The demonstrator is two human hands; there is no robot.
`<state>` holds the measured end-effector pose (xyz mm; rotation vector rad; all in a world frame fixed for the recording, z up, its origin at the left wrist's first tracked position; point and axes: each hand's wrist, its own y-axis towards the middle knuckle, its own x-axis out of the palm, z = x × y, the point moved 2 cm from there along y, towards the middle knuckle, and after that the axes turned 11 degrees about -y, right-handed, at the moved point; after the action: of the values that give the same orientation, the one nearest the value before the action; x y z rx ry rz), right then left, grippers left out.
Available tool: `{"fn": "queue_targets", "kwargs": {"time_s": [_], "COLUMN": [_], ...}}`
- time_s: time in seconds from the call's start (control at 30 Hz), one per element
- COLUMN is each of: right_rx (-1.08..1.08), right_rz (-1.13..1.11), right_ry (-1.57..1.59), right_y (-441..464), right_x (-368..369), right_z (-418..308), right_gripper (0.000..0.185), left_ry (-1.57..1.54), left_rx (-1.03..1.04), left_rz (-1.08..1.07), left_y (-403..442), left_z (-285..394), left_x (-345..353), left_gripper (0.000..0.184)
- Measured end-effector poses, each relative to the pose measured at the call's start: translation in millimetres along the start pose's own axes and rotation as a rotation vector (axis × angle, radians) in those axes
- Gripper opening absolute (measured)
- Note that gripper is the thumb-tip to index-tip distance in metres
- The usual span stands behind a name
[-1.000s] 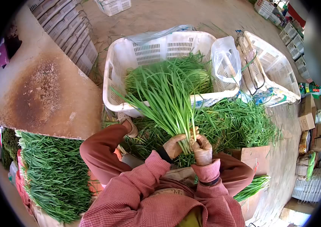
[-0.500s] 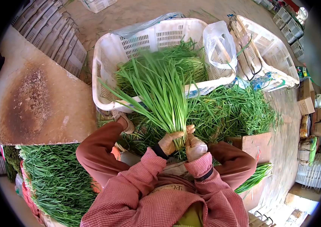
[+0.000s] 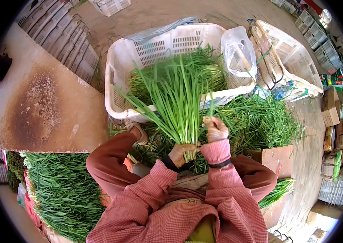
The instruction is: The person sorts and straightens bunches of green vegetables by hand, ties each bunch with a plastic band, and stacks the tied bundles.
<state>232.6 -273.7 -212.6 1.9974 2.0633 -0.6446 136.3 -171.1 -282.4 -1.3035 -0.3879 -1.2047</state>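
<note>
A bunch of long green stalks [image 3: 183, 109] is being gripped near its pale lower ends by the closed left hand [image 3: 178, 154], between the two bent knees. The leaves are being fanned out up and away, over the near rim of a white crate [image 3: 116, 108]. Just beside the bunch, the right hand [image 3: 216, 129] is being held raised, its fingers being curled together around a blurred green strand [image 3: 211, 105]. Beyond the hands, the ground is being covered by a loose heap of leaves [image 3: 256, 123]. Inside the crate, more greens [image 3: 216, 77] are being held, and a clear plastic bag [image 3: 238, 50] is being draped over its right side. Farther off to the left, stacked crates [image 3: 64, 40] are being seen behind a stained board [image 3: 44, 101].
</note>
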Motion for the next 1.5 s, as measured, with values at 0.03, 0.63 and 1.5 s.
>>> {"fn": "queue_targets", "kwargs": {"time_s": [0.03,0.63,1.5], "right_rx": [0.153,-0.102,-0.020], "right_rz": [0.028,-0.174,-0.303], "right_ry": [0.243,-0.632,-0.340], "right_y": [-14.9,-38.4,-23.3], "right_x": [-6.3,2.6,2.0], "right_z": [-3.5,-14.5,9.7], "right_gripper": [0.014,0.028,0.018], "left_ry": [-0.017,-0.005,-0.009], "left_rx": [0.015,0.064,-0.022], "left_rz": [-0.012,0.108,-0.161], "left_y": [-4.3,15.7,12.4], "left_z": [-0.6,-17.1,-13.3], "left_x": [6.6,-6.3,-16.6], "left_gripper": [0.028,0.026,0.038]}}
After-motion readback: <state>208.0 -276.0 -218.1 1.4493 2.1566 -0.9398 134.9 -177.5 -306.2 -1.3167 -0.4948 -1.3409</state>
